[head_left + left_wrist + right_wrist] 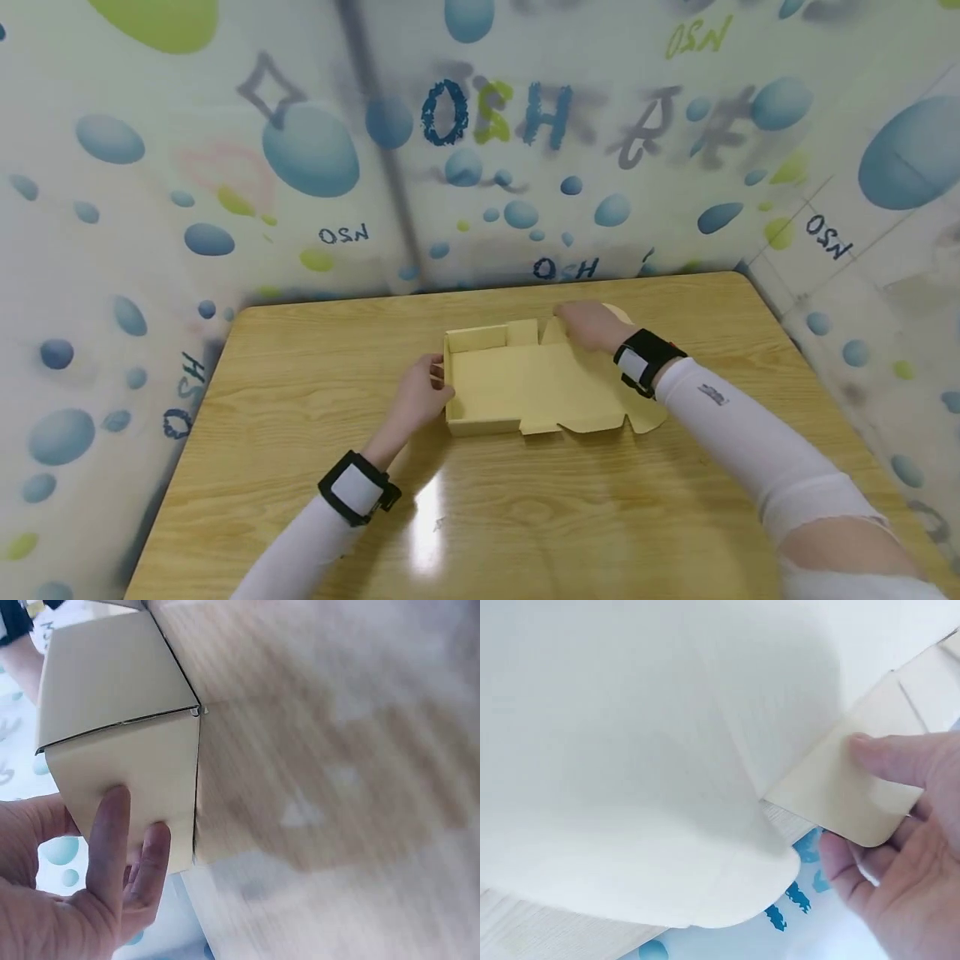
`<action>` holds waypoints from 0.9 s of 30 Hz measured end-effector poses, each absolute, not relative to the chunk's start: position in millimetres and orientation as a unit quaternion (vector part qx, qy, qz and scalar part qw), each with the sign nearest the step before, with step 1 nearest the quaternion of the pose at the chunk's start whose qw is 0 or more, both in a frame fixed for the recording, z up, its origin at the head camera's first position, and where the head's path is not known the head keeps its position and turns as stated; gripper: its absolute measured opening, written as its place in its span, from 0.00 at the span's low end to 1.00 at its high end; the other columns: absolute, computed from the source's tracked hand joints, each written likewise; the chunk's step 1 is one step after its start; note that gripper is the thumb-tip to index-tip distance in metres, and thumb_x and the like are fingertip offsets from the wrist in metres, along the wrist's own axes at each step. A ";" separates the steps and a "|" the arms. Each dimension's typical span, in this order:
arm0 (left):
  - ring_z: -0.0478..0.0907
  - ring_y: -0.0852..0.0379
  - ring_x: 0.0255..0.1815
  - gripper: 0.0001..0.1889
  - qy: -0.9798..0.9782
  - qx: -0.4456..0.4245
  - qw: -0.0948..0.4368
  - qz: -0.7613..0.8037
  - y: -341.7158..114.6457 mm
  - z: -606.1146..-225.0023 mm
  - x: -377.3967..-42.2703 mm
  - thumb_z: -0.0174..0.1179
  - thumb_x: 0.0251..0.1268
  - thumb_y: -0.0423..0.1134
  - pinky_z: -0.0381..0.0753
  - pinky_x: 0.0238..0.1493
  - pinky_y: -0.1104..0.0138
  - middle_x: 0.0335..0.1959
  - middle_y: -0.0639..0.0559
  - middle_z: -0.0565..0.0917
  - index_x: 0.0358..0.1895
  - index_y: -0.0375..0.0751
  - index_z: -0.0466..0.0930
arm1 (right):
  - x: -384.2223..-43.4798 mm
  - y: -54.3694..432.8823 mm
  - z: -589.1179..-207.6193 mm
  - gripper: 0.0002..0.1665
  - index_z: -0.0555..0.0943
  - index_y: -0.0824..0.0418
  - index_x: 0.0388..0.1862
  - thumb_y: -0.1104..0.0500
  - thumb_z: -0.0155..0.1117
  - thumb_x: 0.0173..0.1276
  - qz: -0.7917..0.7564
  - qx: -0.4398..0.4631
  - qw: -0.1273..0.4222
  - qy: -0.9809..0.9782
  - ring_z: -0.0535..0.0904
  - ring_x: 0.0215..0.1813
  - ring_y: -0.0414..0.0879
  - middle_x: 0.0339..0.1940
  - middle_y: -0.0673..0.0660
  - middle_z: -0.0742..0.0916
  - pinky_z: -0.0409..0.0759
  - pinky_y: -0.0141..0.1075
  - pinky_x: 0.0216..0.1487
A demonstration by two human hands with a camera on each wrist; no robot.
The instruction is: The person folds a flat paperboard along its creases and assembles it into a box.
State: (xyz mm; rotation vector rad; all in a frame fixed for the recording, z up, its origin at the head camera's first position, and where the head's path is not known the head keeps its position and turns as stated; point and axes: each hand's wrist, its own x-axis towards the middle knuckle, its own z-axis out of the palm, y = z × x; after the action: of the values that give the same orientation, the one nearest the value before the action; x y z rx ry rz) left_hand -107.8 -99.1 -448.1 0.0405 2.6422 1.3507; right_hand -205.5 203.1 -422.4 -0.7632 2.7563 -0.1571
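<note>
An unfolded pale tan cardboard box (491, 383) lies on the table, its left end raised into low walls and its lid spread out flat to the right. At the left end my left hand (417, 393) holds the end wall (124, 761), with fingers against its outer face in the left wrist view. My right hand (591, 325) is at the far side of the lid. There it pinches a small rounded side flap (832, 791) between thumb and fingers, the flap tilted up from the lid panel (630, 765).
The box stands on a wooden table (315, 367) toward its back edge. Behind it rises a wall covering (420, 208) with blue and green drop prints. Both forearms wear white sleeves and black wrist straps (645, 362).
</note>
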 end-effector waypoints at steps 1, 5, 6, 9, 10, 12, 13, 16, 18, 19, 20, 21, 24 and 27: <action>0.79 0.50 0.42 0.27 0.886 0.007 0.084 0.456 -97.6 -448.3 -104.1 0.59 0.55 0.29 0.80 0.37 0.63 0.44 0.42 0.79 0.61 0.31 0.69 | -209.8 202.0 -424.1 0.20 0.72 0.71 0.59 0.73 0.50 0.68 -0.049 -0.265 0.137 0.953 0.78 0.51 0.62 0.51 0.69 0.81 0.76 0.50 0.52; 0.78 0.51 0.42 0.27 0.884 -0.004 0.080 0.461 -95.1 -446.4 -98.4 0.59 0.57 0.31 0.80 0.35 0.65 0.44 0.44 0.78 0.63 0.34 0.68 | -217.6 198.7 -425.6 0.20 0.73 0.70 0.58 0.72 0.50 0.68 -0.037 -0.261 0.140 0.954 0.78 0.51 0.61 0.51 0.68 0.81 0.76 0.50 0.51; 0.79 0.51 0.43 0.28 0.884 -0.002 0.080 0.461 -95.1 -445.8 -98.1 0.60 0.57 0.32 0.80 0.36 0.64 0.46 0.44 0.78 0.63 0.34 0.67 | -217.1 198.1 -425.4 0.20 0.72 0.69 0.59 0.71 0.51 0.68 -0.038 -0.259 0.138 0.955 0.78 0.52 0.61 0.52 0.68 0.81 0.76 0.50 0.51; 0.75 0.45 0.55 0.35 0.888 0.014 0.073 0.454 -97.1 -445.2 -97.2 0.63 0.60 0.42 0.79 0.48 0.55 0.59 0.39 0.74 0.70 0.37 0.61 | -211.2 198.1 -425.8 0.28 0.68 0.66 0.66 0.62 0.58 0.69 -0.051 -0.250 0.116 0.960 0.74 0.58 0.64 0.57 0.69 0.78 0.72 0.56 0.56; 0.70 0.42 0.62 0.39 0.890 0.024 0.069 0.449 -98.4 -445.6 -97.9 0.63 0.61 0.47 0.76 0.54 0.50 0.65 0.37 0.68 0.72 0.39 0.56 | -209.1 199.0 -426.6 0.34 0.63 0.64 0.70 0.55 0.60 0.69 -0.052 -0.246 0.106 0.962 0.69 0.62 0.65 0.62 0.70 0.74 0.68 0.58 0.60; 0.52 0.37 0.73 0.48 0.898 0.046 0.057 0.435 -101.6 -446.7 -101.6 0.62 0.59 0.59 0.62 0.64 0.43 0.74 0.36 0.52 0.76 0.45 0.46 | -204.6 201.5 -428.0 0.49 0.51 0.60 0.76 0.40 0.59 0.67 -0.054 -0.229 0.086 0.968 0.56 0.72 0.65 0.71 0.70 0.64 0.57 0.62 0.66; 0.41 0.37 0.75 0.52 0.901 0.057 0.052 0.427 -102.8 -446.8 -105.1 0.60 0.57 0.64 0.55 0.67 0.40 0.76 0.38 0.43 0.77 0.48 0.41 | -202.5 204.4 -427.9 0.55 0.45 0.58 0.78 0.33 0.56 0.64 -0.053 -0.219 0.076 0.971 0.47 0.75 0.65 0.74 0.70 0.57 0.51 0.63 0.68; 0.19 0.41 0.74 0.57 0.910 0.082 0.051 0.403 -107.0 -446.2 -118.2 0.56 0.51 0.73 0.40 0.68 0.37 0.76 0.45 0.26 0.76 0.57 0.30 | -195.4 214.7 -427.7 0.64 0.32 0.53 0.77 0.21 0.45 0.58 -0.062 -0.191 0.059 0.978 0.26 0.76 0.59 0.77 0.66 0.39 0.36 0.65 0.69; 0.15 0.44 0.72 0.58 0.914 0.093 0.059 0.391 -111.0 -445.5 -127.9 0.55 0.50 0.74 0.38 0.68 0.37 0.75 0.48 0.23 0.75 0.59 0.27 | -190.0 222.4 -428.0 0.64 0.31 0.54 0.77 0.19 0.42 0.58 -0.082 -0.178 0.055 0.979 0.22 0.75 0.57 0.76 0.64 0.35 0.32 0.65 0.68; 0.15 0.44 0.72 0.58 0.917 0.099 0.065 0.381 -113.3 -445.2 -132.5 0.54 0.50 0.75 0.38 0.68 0.36 0.75 0.47 0.23 0.75 0.58 0.26 | -187.1 226.6 -428.3 0.64 0.30 0.53 0.77 0.19 0.41 0.58 -0.091 -0.172 0.056 0.979 0.21 0.75 0.56 0.76 0.62 0.33 0.31 0.66 0.68; 0.15 0.44 0.72 0.58 0.920 0.104 0.072 0.371 -115.4 -444.4 -136.8 0.54 0.50 0.75 0.38 0.68 0.36 0.75 0.47 0.23 0.75 0.58 0.26 | -184.1 230.7 -428.5 0.64 0.30 0.53 0.77 0.19 0.42 0.58 -0.099 -0.166 0.058 0.979 0.21 0.75 0.56 0.76 0.62 0.32 0.30 0.66 0.68; 0.15 0.44 0.72 0.58 0.922 0.111 0.081 0.363 -117.6 -444.0 -141.2 0.54 0.51 0.75 0.39 0.68 0.36 0.75 0.48 0.23 0.75 0.59 0.26 | -181.2 234.9 -429.1 0.64 0.30 0.53 0.77 0.20 0.42 0.58 -0.106 -0.159 0.060 0.980 0.20 0.75 0.56 0.75 0.61 0.31 0.30 0.66 0.67; 0.16 0.43 0.73 0.58 0.922 0.137 0.108 0.345 -121.9 -442.4 -153.5 0.55 0.51 0.74 0.40 0.67 0.36 0.75 0.49 0.23 0.75 0.58 0.25 | -171.8 247.8 -430.8 0.63 0.29 0.53 0.76 0.21 0.43 0.59 -0.120 -0.133 0.063 0.982 0.21 0.75 0.58 0.75 0.61 0.30 0.30 0.66 0.67; 0.16 0.43 0.73 0.58 0.922 0.164 0.126 0.328 -122.8 -441.0 -164.9 0.54 0.51 0.75 0.41 0.68 0.37 0.75 0.52 0.22 0.74 0.61 0.24 | -161.1 259.6 -432.0 0.64 0.28 0.55 0.76 0.21 0.43 0.60 -0.130 -0.105 0.059 0.984 0.23 0.75 0.61 0.75 0.63 0.31 0.30 0.67 0.67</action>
State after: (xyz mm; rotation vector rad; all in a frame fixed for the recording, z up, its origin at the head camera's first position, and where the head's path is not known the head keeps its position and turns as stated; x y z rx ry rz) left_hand -164.9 -122.8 -441.0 0.4778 2.6838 0.9561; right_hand -161.1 259.6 -432.0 -0.3164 2.9801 -0.3934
